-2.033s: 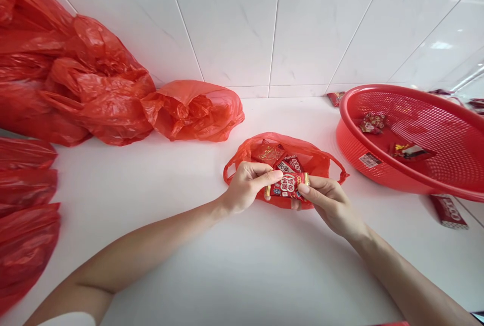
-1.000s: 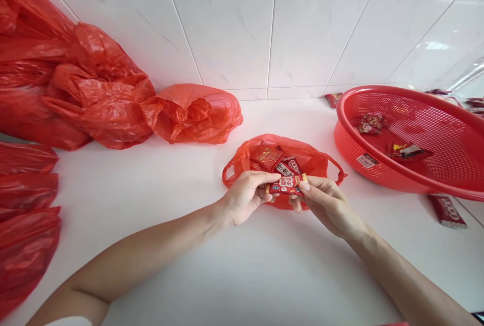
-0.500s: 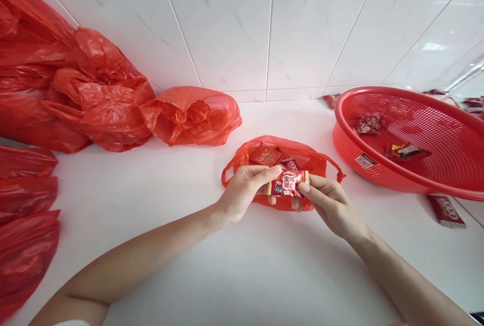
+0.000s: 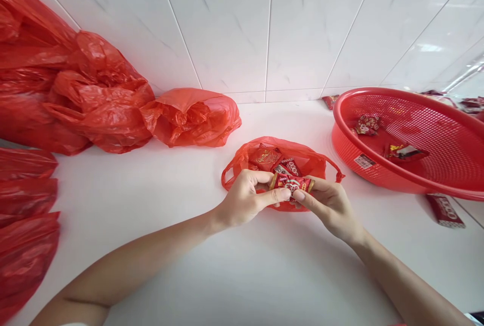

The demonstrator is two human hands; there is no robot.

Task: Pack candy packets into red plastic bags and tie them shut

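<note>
Between both hands is a small red wrapped snack [image 4: 293, 182] with gold ends and white lettering. My left hand [image 4: 247, 197] grips its left side, the thumb pressed on the front. On the other side my right hand [image 4: 327, 205] pinches it, the two thumbs nearly meeting; most other fingers are hidden behind it. Just beyond and below the hands lies an open red plastic bag [image 4: 315, 162] with looped handles. Inside the bag several snack packets show, among them a red packet with gold writing [image 4: 265, 157] and a dark red packet [image 4: 291, 166].
At the right stands a red perforated basket [image 4: 381, 175] holding a few packets [image 4: 406, 152]. A dark red packet [image 4: 446, 211] lies below it, another red packet [image 4: 330, 102] behind its left rim. Crumpled red bags [image 4: 102, 94] fill the left side. A tiled wall [image 4: 227, 28] borders the back.
The snack has tilted and been squeezed, its front now less flat to view. My left thumb has slid down and right across its front; the right thumb has moved slightly left.
</note>
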